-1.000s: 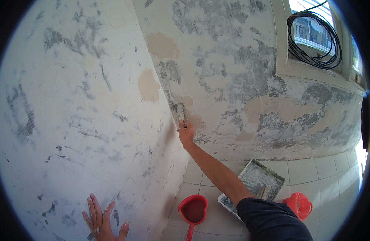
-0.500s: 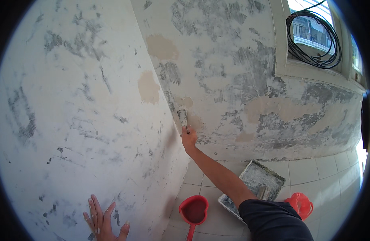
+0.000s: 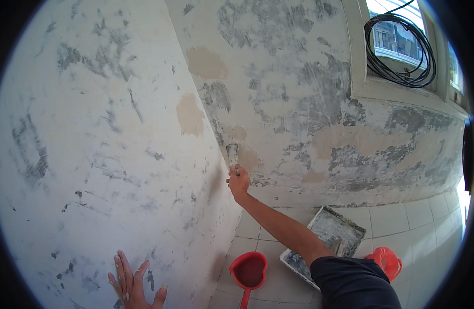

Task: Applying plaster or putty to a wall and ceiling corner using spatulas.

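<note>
My right hand point(image 3: 238, 180) grips a small putty knife point(image 3: 232, 154) smeared with pale plaster, its blade against the back wall point(image 3: 283, 87) right beside the inside corner. This wall carries grey scrape marks and beige patches. My left hand point(image 3: 131, 286), with pale smudges on its fingers, rests open and spread on the white left wall point(image 3: 82, 216) at the lower edge.
On the tiled floor point(image 3: 391, 216) lie a plaster-smeared tray point(image 3: 353, 229) with a tool in it, partly behind my right arm, a red heart-shaped scoop point(image 3: 247, 270) and a red plastic container point(image 3: 386, 262). A coil of black cable point(image 3: 373, 49) hangs at the window, upper right.
My right hand and the putty knife have moved down along the wall beside the corner since one second ago. My left hand has stayed nearly in place.
</note>
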{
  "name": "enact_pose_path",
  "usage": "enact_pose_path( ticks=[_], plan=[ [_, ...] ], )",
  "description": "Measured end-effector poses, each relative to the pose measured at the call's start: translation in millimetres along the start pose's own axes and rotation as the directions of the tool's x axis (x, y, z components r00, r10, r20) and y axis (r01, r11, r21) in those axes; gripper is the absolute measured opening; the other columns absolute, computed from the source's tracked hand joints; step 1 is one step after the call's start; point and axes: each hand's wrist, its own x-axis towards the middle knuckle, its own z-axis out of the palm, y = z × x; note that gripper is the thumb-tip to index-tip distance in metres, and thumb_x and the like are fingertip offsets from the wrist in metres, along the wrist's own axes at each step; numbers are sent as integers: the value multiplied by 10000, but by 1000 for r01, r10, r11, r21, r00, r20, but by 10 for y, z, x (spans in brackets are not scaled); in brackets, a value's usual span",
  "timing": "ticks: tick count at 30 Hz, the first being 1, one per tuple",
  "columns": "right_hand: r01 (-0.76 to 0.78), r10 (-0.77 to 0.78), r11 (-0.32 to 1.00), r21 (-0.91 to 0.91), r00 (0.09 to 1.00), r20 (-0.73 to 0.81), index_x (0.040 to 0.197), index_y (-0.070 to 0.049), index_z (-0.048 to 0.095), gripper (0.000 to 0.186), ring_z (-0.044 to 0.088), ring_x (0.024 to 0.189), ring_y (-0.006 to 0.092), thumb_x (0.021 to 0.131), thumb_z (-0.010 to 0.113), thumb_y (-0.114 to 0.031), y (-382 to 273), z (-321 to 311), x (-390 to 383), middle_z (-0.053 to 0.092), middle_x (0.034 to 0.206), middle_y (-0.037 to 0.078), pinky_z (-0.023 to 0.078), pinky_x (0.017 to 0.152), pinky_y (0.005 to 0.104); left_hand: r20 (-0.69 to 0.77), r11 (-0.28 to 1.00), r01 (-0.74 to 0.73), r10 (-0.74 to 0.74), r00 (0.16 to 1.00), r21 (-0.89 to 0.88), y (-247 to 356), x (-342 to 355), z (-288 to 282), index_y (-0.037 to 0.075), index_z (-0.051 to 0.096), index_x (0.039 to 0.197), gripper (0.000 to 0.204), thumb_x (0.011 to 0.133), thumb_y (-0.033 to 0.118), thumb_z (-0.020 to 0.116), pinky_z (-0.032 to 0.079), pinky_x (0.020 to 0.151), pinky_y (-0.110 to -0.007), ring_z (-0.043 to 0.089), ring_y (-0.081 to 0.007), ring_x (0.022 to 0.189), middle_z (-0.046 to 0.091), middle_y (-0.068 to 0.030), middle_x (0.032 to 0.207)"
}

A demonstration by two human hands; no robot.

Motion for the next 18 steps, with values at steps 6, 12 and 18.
enact_pose_path(
  ticks=[6,12,18],
  plan=[
    [167,-167,985,-35,986,6,1166,22,652,319,663,619,185,979,631,-236,-325,61,315,663,805,121,548,594,323,6,1000,-7,7,1000,-8,19,9,-1,182,407,1534,731,918,488,657,5,1158,-696,26,-390,1551,46,-161,1691],
    [102,-101,993,-65,995,17,1182,38,640,335,656,656,155,985,636,-233,105,-11,96,656,845,106,581,599,305,-5,1000,-3,3,1000,-23,25,-30,-40,182,422,1523,713,914,453,674,13,1153,-705,35,-389,1551,56,-167,1689],
    [227,-227,974,9,974,-22,1162,23,652,316,667,692,178,976,634,-232,-299,105,365,674,865,127,558,614,321,44,991,134,-134,990,7,233,58,-107,64,571,1346,580,894,423,630,-20,1160,-680,73,-418,1543,132,-254,1654]
  ],
)
